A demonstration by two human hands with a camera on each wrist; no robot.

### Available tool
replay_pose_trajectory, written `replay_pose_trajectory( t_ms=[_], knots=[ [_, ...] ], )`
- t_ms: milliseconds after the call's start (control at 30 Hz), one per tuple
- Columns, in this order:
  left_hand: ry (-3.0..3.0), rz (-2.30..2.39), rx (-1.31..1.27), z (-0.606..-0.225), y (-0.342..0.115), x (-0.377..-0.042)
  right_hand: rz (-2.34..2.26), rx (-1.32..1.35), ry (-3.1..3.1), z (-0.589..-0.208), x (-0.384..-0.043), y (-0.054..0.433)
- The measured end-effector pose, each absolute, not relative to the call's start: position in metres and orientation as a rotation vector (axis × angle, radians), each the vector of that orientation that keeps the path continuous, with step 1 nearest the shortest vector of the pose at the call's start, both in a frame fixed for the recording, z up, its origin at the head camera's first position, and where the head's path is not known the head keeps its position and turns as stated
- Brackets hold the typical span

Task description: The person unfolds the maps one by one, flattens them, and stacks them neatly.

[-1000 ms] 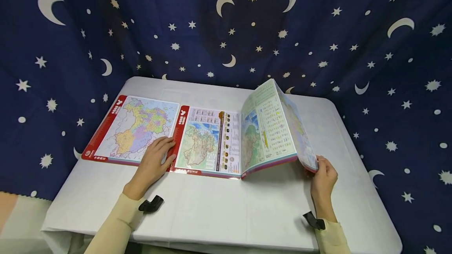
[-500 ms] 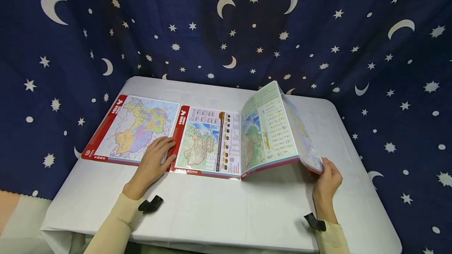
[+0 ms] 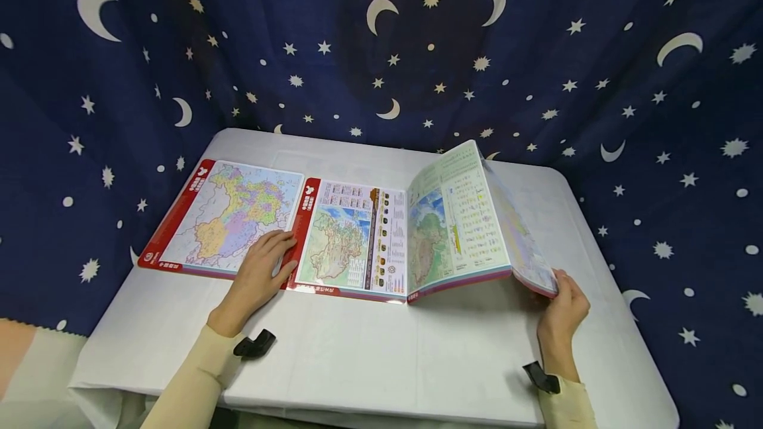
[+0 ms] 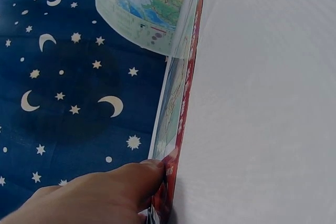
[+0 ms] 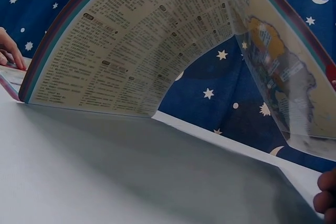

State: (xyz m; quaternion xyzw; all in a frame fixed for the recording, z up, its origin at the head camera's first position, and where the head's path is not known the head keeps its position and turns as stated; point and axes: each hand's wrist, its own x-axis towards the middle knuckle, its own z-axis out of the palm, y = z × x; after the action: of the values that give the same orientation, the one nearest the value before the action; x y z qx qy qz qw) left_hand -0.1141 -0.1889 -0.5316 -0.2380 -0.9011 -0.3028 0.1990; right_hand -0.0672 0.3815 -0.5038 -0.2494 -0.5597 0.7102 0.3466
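A laminated folding map (image 3: 352, 243) with red margins lies partly unfolded on the table. Its two left panels are flat, while the two right panels rise in a tent shape. My left hand (image 3: 257, 277) rests on the fold between the flat panels, fingers extended; the left wrist view has its thumb (image 4: 142, 179) along the red edge. At the right, my right hand (image 3: 563, 310) pinches the near corner of the last panel, which is raised off the table. The right wrist view looks under the tent at a text-covered underside (image 5: 121, 56), with fingertips (image 5: 326, 198) at the right edge.
A white cloth (image 3: 357, 363) covers the rounded table. Dark blue curtains (image 3: 334, 32) with moons and stars hang behind and at both sides. Each sleeve carries a black wrist mount, left (image 3: 255, 344) and right (image 3: 541, 377).
My right hand has moved right and slightly nearer, drawing the map's last panel along; the raised fold has shifted right and dropped a little. My left hand has stayed in place.
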Motion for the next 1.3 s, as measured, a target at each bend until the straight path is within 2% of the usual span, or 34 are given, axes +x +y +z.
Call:
replay_pose_trajectory(
  t_ms=[467,1300],
  knots=[
    [-2.523,-0.858,-0.655,-0.531,-0.189,-0.114,1.816,-0.589,-1.437,-0.504,-0.067,0.386],
    [-2.5,-0.866,-0.676,-0.53,-0.189,-0.115,1.698,-0.665,-1.537,-0.502,-0.058,0.416]
  ],
)
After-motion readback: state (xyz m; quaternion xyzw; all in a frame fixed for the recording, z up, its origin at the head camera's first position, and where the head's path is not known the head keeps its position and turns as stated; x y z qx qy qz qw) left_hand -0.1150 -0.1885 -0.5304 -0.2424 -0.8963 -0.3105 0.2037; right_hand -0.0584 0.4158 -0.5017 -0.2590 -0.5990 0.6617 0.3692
